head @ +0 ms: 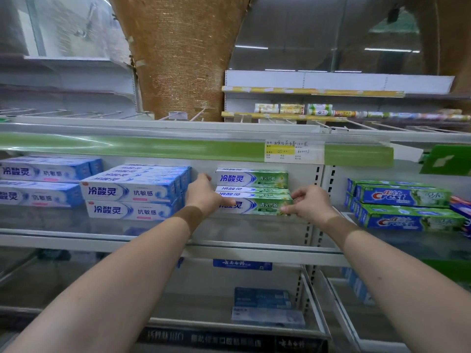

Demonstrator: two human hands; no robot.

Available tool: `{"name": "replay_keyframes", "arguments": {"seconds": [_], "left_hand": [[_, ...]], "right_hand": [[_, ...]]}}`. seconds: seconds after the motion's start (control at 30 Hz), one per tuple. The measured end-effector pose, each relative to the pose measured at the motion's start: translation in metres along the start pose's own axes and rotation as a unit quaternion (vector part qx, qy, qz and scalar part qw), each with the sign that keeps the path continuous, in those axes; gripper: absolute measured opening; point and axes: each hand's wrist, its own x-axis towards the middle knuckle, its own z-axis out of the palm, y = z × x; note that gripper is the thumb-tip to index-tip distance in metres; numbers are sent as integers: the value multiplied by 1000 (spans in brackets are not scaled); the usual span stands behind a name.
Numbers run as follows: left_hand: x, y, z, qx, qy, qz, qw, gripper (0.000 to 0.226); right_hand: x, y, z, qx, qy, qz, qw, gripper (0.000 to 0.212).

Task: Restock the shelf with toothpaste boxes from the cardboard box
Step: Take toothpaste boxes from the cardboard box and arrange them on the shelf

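A stack of green-and-white toothpaste boxes (pixel 254 197) stands on the middle of the glass shelf (pixel 229 235). My left hand (pixel 204 194) grips the left end of the front bottom box (pixel 254 206), thumb across its face. My right hand (pixel 309 202) pinches the right end of the same box. Another green box (pixel 252 178) stands higher behind. The cardboard box is out of view.
Blue-and-white toothpaste boxes (pixel 132 192) are stacked to the left, more at far left (pixel 40 182). Green Crest boxes (pixel 402 207) sit at right past an upright post (pixel 317 189). A green price rail (pixel 178 146) runs above. A lower shelf holds some boxes (pixel 265 307).
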Motion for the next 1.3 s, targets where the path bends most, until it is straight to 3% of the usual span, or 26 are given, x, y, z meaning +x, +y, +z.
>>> {"name": "replay_keyframes", "arguments": {"seconds": [0.17, 0.37, 0.63, 0.77, 0.9, 1.17, 1.3], "left_hand": [[-7, -2, -2, -41, 79, 35, 995, 81], [0, 7, -1, -99, 119, 72, 985, 60], [13, 4, 16, -72, 111, 46, 990, 44], [21, -2, 24, -31, 95, 8, 995, 23], [26, -6, 29, -30, 94, 0, 995, 25], [23, 0, 32, 5, 61, -5, 998, 29], [14, 1, 27, -48, 15, -27, 998, 36]], "right_hand": [[-3, -8, 4, 83, 56, -45, 994, 40], [1, -26, 3, 129, 136, -110, 976, 43], [10, -18, 23, 61, 188, -58, 979, 35], [12, -18, 26, 28, 154, -26, 987, 25], [17, -15, 27, 31, 129, -10, 991, 16], [12, -17, 30, 25, 95, 3, 995, 19], [4, -21, 24, 44, 59, 2, 997, 22]]}}
